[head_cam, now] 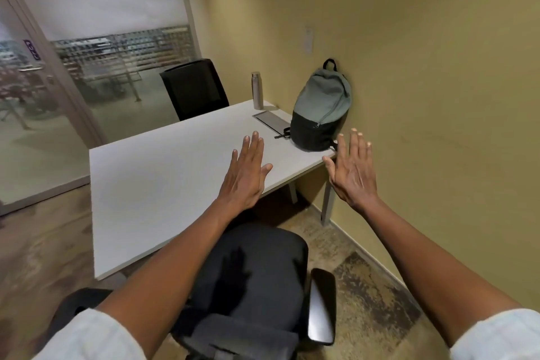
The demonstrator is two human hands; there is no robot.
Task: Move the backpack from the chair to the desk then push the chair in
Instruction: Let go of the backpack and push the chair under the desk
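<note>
A grey-green backpack (321, 108) with a black base stands upright on the far right corner of the white desk (163, 181), leaning on the yellow wall. The dark grey office chair (257, 275) sits below me, its seat bare and partly under the desk's front edge. My left hand (245, 172) hovers flat and open over the desk, short of the backpack. My right hand (352, 172) is open too, fingers spread, in the air beside the desk's right edge, just below and to the right of the backpack. Neither hand touches anything.
A steel bottle (257, 90) stands at the desk's back, left of the backpack, with a grey cable hatch (270, 121) in front of it. A second black chair (195, 88) faces the desk's far side. The yellow wall (438, 96) runs close on the right; glass partition on the left.
</note>
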